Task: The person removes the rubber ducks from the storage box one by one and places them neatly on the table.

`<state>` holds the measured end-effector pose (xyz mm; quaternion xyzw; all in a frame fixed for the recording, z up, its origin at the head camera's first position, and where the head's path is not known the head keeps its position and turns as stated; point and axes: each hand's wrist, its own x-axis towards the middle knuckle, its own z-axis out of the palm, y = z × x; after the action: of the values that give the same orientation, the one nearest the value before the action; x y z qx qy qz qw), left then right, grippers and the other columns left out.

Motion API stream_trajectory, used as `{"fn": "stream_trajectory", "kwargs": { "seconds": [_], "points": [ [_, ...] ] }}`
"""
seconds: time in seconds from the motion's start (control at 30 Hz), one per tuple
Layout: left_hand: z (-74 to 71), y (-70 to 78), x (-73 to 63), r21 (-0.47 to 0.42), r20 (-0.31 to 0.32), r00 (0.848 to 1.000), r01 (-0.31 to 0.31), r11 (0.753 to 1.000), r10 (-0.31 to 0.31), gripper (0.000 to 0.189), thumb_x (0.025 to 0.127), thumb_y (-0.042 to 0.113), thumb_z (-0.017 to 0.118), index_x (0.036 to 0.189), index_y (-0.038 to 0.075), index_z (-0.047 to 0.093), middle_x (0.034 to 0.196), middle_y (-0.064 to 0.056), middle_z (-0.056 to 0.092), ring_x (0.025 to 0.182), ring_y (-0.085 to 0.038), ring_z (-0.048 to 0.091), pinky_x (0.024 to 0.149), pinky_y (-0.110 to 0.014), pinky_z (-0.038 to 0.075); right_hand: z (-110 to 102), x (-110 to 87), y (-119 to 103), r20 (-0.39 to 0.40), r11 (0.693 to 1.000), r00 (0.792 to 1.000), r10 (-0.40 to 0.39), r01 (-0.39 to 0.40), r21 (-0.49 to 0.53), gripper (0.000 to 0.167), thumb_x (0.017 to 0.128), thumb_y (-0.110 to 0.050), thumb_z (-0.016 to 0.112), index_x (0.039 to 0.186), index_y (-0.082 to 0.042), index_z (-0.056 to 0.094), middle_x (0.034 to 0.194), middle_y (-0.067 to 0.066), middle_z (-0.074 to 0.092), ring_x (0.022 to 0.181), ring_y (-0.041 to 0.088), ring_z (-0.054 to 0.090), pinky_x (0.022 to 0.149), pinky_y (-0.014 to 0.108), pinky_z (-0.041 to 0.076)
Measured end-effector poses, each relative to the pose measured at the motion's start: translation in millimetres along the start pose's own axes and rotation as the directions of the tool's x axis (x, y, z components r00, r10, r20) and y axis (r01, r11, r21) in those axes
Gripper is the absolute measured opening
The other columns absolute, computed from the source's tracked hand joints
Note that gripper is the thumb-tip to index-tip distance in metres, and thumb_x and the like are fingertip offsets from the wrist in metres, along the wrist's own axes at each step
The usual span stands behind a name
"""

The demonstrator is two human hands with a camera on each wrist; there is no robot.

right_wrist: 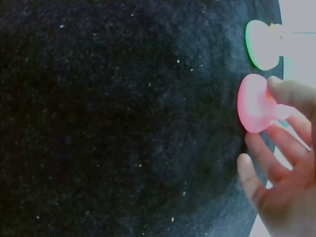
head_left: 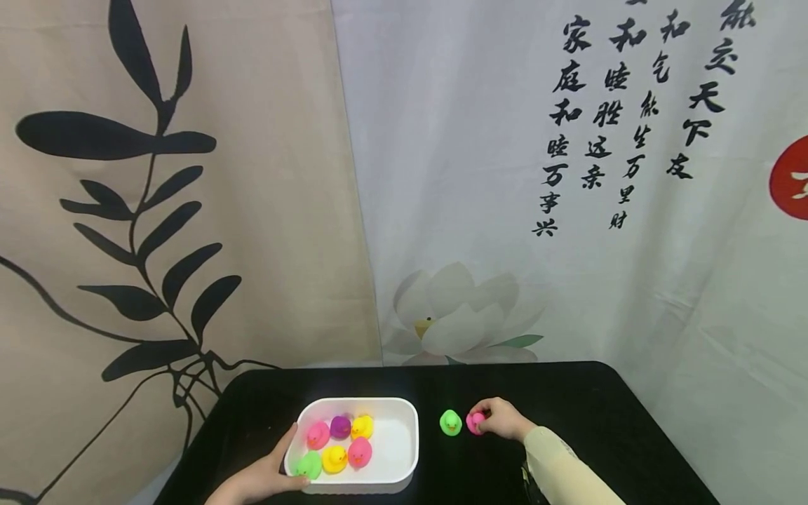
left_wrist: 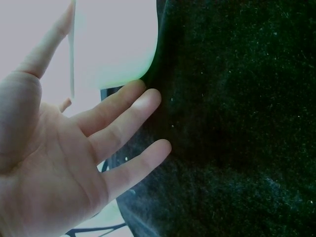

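My left hand [head_left: 264,475] touches the left end of a white plastic container [head_left: 404,442], thumb at the front corner and fingers along the side. In the left wrist view those fingers are fairly straight and spread. Inside the container lie several small rubber ducks: a green duck [head_left: 308,465], a purple duck [head_left: 341,427], plus pink and yellow ones. Right of it, my right hand [head_left: 505,419] pinches a pink rubber duck [right_wrist: 256,103] between thumb and fingers, low over the black table. Beside this one sits a green rubber duck [head_left: 451,423].
The table [head_left: 543,386] has a black cloth-like surface with rounded far corners. Behind it hangs a pale curtain [head_left: 284,210] with printed leaves, a lotus and dark characters.
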<state>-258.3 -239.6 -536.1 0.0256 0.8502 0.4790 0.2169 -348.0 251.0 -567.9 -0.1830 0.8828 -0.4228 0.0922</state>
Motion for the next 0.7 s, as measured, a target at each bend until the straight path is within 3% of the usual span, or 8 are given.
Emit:
{"fn": "stream_trajectory", "kwargs": {
  "seconds": [0.23, 0.53, 0.7],
  "points": [
    [0.6, -2.3, 1.4, 0.008, -0.021, 1.0, 0.007, 1.0, -0.007, 0.112, 0.082, 0.031, 0.078, 0.153, 0.003, -0.004, 0.149, -0.036, 0.012, 0.114, -0.048, 0.036, 0.098, -0.075, 0.025, 1.5, -0.4, 0.4, -0.003, 1.0, 1.0, -0.001, 0.001, -0.003, 0.025, 0.076, -0.001, 0.07, 0.101, 0.002, 0.068, 0.093, 0.006, 0.063, 0.08, 0.019, 0.054, 0.07, 0.032, 0.049],
    [-0.5, -2.5, 2.4, -0.015, 0.008, 1.0, 0.004, 1.0, -0.004, 0.107, 0.085, 0.029, 0.074, 0.152, 0.002, -0.006, 0.149, -0.036, 0.007, 0.116, -0.048, 0.033, 0.1, -0.075, 0.019, -4.9, 0.4, -1.2, 0.051, 0.999, 0.999, 0.013, -0.015, 0.034, 0.027, 0.08, -0.003, 0.068, 0.106, 0.003, 0.066, 0.099, 0.008, 0.063, 0.085, 0.02, 0.054, 0.073, 0.034, 0.049],
    [-0.2, -1.0, 2.8, -0.016, 0.009, 1.0, 0.007, 1.0, -0.007, 0.107, 0.085, 0.028, 0.074, 0.152, 0.002, -0.005, 0.149, -0.037, 0.006, 0.116, -0.049, 0.032, 0.101, -0.074, 0.018, -15.0, 3.0, -10.3, 0.038, 1.0, 0.999, -0.014, 0.014, -0.003, 0.031, 0.081, -0.003, 0.068, 0.11, 0.007, 0.064, 0.108, 0.015, 0.064, 0.096, 0.027, 0.057, 0.082, 0.042, 0.051]
  ]
}}
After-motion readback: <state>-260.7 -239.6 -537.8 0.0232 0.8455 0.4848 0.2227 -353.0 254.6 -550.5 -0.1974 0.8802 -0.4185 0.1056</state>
